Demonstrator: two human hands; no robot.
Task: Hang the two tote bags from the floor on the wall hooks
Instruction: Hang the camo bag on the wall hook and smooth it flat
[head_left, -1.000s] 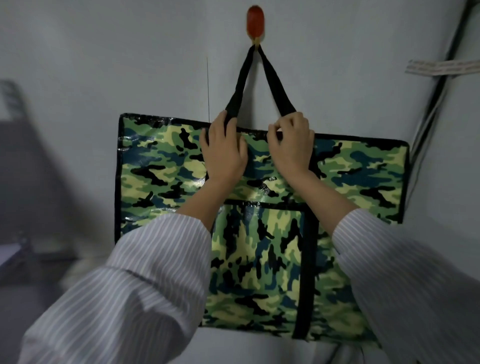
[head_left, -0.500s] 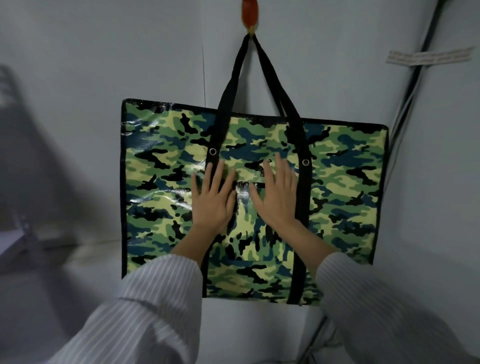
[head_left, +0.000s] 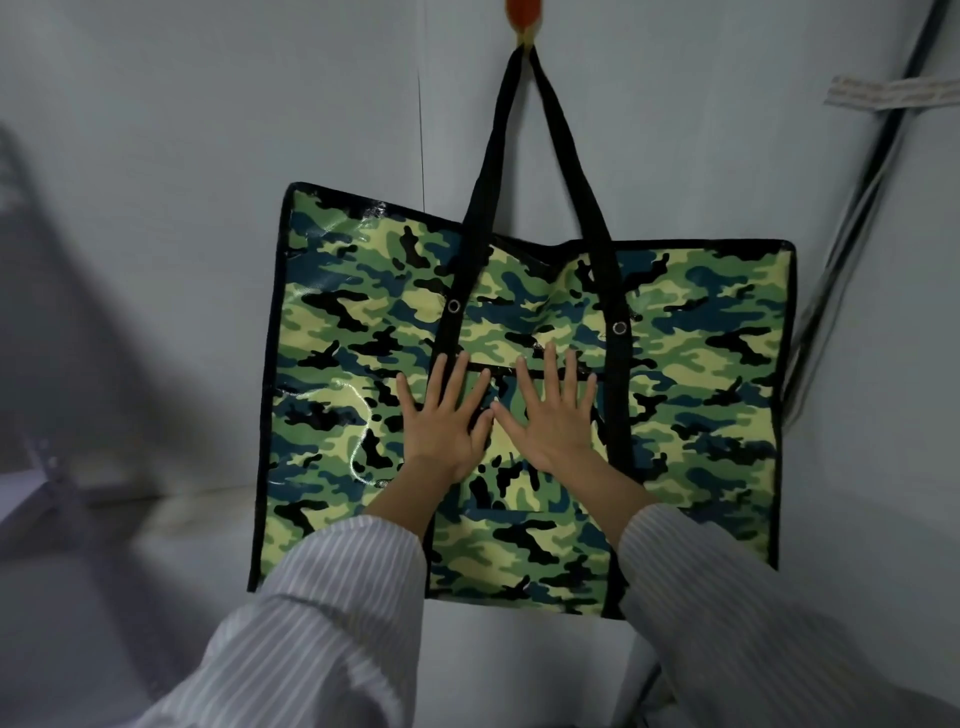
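Observation:
A green camouflage tote bag (head_left: 691, 374) hangs flat against the pale wall. Its black handles (head_left: 550, 145) run up to an orange wall hook (head_left: 523, 13) at the top edge. My left hand (head_left: 447, 421) and my right hand (head_left: 553, 415) lie side by side on the bag's front pocket, palms flat, fingers spread, holding nothing. Striped sleeves cover both forearms and hide the bag's lower middle. No second bag or second hook is in view.
Dark cables (head_left: 852, 218) run down the wall corner to the right of the bag, under a strip of tape (head_left: 893, 93). A grey metal frame (head_left: 47, 467) stands blurred at the left. A white ledge (head_left: 519, 665) sits below the bag.
My hands let go of the handles near the bag's top edge and slid down onto the front pocket, fingers now spread flat. The bag hangs by itself from the hook.

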